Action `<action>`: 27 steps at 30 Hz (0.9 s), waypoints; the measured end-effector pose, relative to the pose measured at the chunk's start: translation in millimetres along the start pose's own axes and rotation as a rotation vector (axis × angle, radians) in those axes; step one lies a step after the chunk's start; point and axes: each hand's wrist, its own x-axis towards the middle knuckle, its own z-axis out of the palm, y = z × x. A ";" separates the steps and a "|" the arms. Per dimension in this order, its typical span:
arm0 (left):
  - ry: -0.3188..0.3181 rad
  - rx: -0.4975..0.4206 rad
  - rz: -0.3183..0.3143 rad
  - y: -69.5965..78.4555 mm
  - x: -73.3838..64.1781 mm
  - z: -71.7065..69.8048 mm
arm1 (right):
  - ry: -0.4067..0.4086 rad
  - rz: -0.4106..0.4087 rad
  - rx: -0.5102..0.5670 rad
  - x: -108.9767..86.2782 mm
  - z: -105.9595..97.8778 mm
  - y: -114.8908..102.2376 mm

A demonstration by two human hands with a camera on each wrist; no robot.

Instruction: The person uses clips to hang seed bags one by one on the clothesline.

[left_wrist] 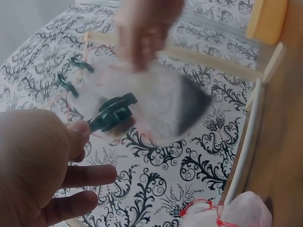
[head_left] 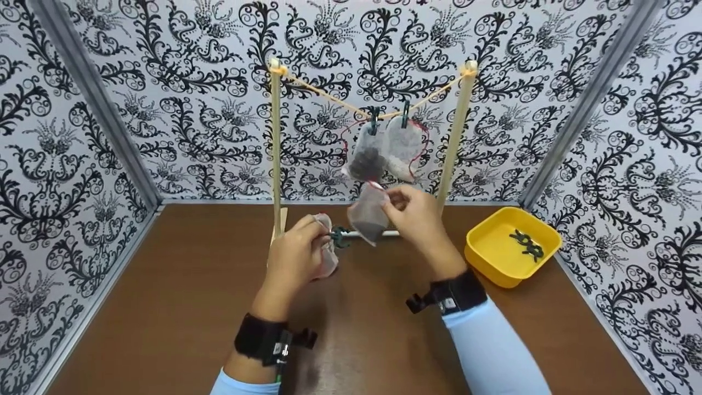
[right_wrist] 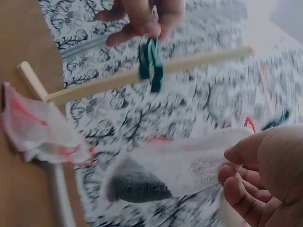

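My left hand (head_left: 293, 252) pinches a dark green spring clip (left_wrist: 113, 111) by its handles between thumb and forefinger, the other fingers spread loose. With thumb and fingertips, my right hand (head_left: 421, 219) holds a white mesh drawstring bag (right_wrist: 156, 175) near its upper end; dark contents fill the low corner. Two similar pouches hang from a cord (head_left: 323, 94): a left pouch (head_left: 364, 153) with dark contents and a right pouch (head_left: 405, 142) with pale contents. Each hangs under its own green clip. Another white pouch (right_wrist: 45, 127) with red string rests low at the frame's left foot, partly behind my left hand.
The cord sags between a left wooden post (head_left: 276, 153) and a right wooden post (head_left: 458, 126), with a white bar (head_left: 390, 233) low between them. To the right, a yellow tub (head_left: 485, 266) on the brown table (head_left: 181, 307) contains green clips (head_left: 526, 245). Patterned walls enclose the back and sides.
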 end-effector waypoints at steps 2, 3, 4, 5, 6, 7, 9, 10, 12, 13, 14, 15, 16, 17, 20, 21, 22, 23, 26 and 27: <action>0.005 0.005 -0.012 2.6 2.4 -4.0 | -0.010 -0.058 -0.056 10.2 -4.1 -19.7; 0.008 0.013 -0.018 3.8 5.2 -6.6 | -0.021 -0.074 -0.078 15.8 -6.5 -29.6; 0.011 0.029 -0.020 5.5 9.9 -10.1 | -0.031 -0.082 -0.114 21.6 -9.3 -39.8; 0.019 0.045 -0.012 7.0 16.2 -13.7 | -0.049 -0.076 -0.142 27.5 -12.3 -50.0; 0.026 0.067 -0.002 7.9 24.3 -17.2 | -0.063 -0.077 -0.182 34.3 -15.2 -59.6; 0.032 0.087 0.010 8.8 33.8 -21.0 | -0.076 -0.081 -0.226 41.0 -18.2 -68.9; 0.056 0.124 0.045 10.7 57.3 -29.8 | -0.105 -0.072 -0.309 53.9 -24.0 -85.9; 0.070 0.136 0.060 11.7 70.4 -34.6 | -0.116 -0.073 -0.357 60.1 -26.3 -93.0; 0.090 0.143 0.076 13.6 97.8 -44.5 | -0.128 -0.087 -0.429 72.6 -29.7 -103.5; 0.094 0.142 0.076 14.6 112.2 -49.7 | -0.126 -0.095 -0.461 78.5 -30.7 -107.7; 0.093 0.139 0.070 16.4 126.3 -55.2 | -0.126 -0.097 -0.487 84.1 -31.2 -110.9; 0.083 0.139 0.055 18.5 139.7 -60.7 | -0.119 -0.110 -0.517 89.8 -31.4 -113.4; 0.067 0.145 0.039 20.5 152.9 -65.5 | -0.110 -0.121 -0.541 94.8 -31.5 -115.5; 0.047 0.158 0.024 22.9 165.7 -70.0 | -0.101 -0.130 -0.562 99.3 -31.5 -117.4; -0.047 0.221 -0.026 29.9 199.8 -79.3 | -0.071 -0.140 -0.599 110.1 -30.8 -122.0; -0.084 0.255 -0.039 31.4 209.9 -80.8 | -0.062 -0.137 -0.606 112.9 -30.3 -123.0; -0.123 0.293 -0.048 32.5 219.2 -81.5 | -0.057 -0.127 -0.608 115.0 -29.8 -124.1; -0.165 0.329 -0.058 33.3 227.6 -81.9 | -0.053 -0.119 -0.611 117.0 -29.1 -124.7; -0.277 0.426 -0.093 33.7 246.8 -81.2 | -0.050 -0.095 -0.614 121.9 -26.5 -125.1; -0.302 0.445 -0.106 32.9 250.8 -80.2 | -0.054 -0.090 -0.617 123.0 -25.7 -125.1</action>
